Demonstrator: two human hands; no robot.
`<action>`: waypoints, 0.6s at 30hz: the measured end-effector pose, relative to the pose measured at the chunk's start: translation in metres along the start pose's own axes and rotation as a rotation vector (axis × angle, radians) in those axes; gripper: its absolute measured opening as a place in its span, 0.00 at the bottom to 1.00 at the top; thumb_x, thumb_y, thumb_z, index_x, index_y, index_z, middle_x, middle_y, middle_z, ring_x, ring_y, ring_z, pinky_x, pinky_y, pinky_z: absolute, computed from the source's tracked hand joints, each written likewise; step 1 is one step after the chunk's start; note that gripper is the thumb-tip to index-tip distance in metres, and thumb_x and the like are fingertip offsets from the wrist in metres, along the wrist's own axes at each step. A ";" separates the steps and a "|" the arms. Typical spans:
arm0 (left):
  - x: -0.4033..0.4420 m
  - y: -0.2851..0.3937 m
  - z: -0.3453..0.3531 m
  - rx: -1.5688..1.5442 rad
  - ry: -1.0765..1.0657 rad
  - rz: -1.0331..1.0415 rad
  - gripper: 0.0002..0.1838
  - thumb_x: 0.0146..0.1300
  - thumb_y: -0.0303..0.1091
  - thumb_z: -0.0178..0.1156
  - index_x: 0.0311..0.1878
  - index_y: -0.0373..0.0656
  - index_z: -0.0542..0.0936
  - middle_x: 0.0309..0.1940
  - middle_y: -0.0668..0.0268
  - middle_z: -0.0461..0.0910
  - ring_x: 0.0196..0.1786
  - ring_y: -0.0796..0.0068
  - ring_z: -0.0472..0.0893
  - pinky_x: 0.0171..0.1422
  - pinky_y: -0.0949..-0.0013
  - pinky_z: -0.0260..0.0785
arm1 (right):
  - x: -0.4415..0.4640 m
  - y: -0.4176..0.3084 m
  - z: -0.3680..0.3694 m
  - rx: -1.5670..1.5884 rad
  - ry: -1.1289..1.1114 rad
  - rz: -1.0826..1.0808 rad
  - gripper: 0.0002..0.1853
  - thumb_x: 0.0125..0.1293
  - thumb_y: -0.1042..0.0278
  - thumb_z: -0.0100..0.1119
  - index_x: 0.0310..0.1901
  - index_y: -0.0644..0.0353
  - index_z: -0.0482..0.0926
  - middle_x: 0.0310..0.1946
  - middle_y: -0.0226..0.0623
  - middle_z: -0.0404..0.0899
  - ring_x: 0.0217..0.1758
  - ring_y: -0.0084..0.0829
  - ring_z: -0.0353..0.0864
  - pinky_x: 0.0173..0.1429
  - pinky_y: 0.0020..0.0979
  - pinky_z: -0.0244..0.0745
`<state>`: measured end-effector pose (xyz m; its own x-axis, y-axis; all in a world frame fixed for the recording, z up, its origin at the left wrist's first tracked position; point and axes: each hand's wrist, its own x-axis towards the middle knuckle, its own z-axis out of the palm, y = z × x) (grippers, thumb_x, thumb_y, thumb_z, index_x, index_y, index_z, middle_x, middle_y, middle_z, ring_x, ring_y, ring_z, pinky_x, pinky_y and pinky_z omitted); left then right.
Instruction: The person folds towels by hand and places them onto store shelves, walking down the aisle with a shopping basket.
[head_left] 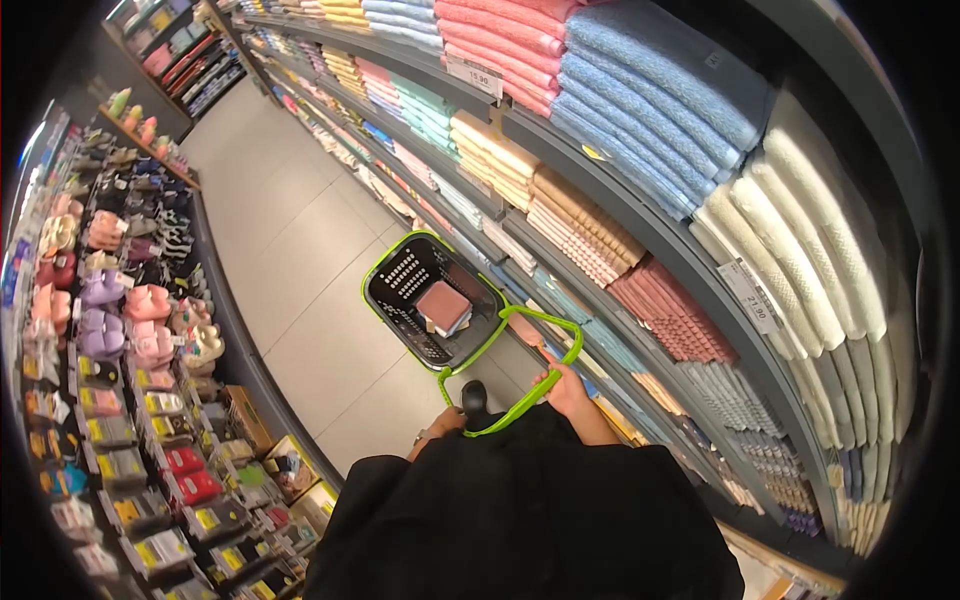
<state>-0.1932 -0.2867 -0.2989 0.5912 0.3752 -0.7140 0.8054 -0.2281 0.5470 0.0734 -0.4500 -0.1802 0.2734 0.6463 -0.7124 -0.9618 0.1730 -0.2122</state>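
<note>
One black, green-rimmed basket [405,300].

Head view wide and fisheyed; black vignette eats the corners, and I see the shelf edge [630,200] at right bent into an arc. Light indoor, fairly even, bright on the floor tiles [270,190]. Nearer towels [650,85] look sharp to me; far racks [205,72] dimmer and soft. Black clothing [520,510] swallows nearly all detail

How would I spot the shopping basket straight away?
Find the pale floor between the towel shelves and slipper display. There, beyond the right hand gripping its handle, is the black basket; its bright green rim sets it apart.
</note>
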 end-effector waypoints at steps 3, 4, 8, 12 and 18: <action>-0.017 -0.003 0.014 -0.014 0.012 0.028 0.23 0.53 0.39 0.54 0.48 0.32 0.78 0.43 0.42 0.79 0.50 0.48 0.78 0.57 0.59 0.69 | -0.019 0.002 -0.012 -0.027 0.009 0.077 0.06 0.64 0.68 0.51 0.35 0.61 0.68 0.29 0.40 0.70 0.39 0.41 0.72 0.55 0.45 0.70; -0.025 0.001 0.018 -0.015 -0.004 0.041 0.23 0.53 0.39 0.54 0.48 0.32 0.79 0.43 0.41 0.79 0.50 0.48 0.79 0.57 0.59 0.70 | -0.026 0.000 -0.015 -0.037 0.016 0.106 0.07 0.64 0.69 0.51 0.32 0.60 0.66 0.30 0.41 0.69 0.39 0.41 0.72 0.56 0.46 0.70; -0.050 0.008 0.042 -0.039 0.041 0.004 0.22 0.53 0.38 0.54 0.47 0.31 0.79 0.41 0.42 0.80 0.49 0.48 0.79 0.56 0.59 0.70 | -0.057 -0.005 -0.031 -0.072 -0.018 0.198 0.07 0.65 0.68 0.51 0.35 0.62 0.68 0.32 0.42 0.72 0.46 0.44 0.74 0.60 0.45 0.68; -0.064 0.015 0.064 -0.074 0.038 -0.032 0.22 0.52 0.38 0.53 0.47 0.31 0.79 0.41 0.42 0.80 0.48 0.49 0.80 0.55 0.59 0.71 | -0.079 -0.015 -0.054 -0.110 -0.059 0.251 0.07 0.65 0.68 0.51 0.36 0.62 0.68 0.35 0.44 0.74 0.51 0.46 0.74 0.63 0.43 0.66; -0.065 0.032 0.063 -0.054 -0.024 -0.064 0.23 0.52 0.37 0.53 0.49 0.33 0.79 0.44 0.43 0.79 0.51 0.50 0.79 0.58 0.60 0.69 | -0.085 -0.028 -0.055 -0.152 -0.128 0.266 0.06 0.65 0.68 0.51 0.37 0.61 0.68 0.38 0.46 0.76 0.52 0.44 0.74 0.64 0.43 0.64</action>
<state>-0.2030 -0.3752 -0.2630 0.5401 0.3654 -0.7582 0.8384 -0.1556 0.5223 0.0779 -0.5506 -0.1499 0.0002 0.7437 -0.6685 -0.9836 -0.1205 -0.1343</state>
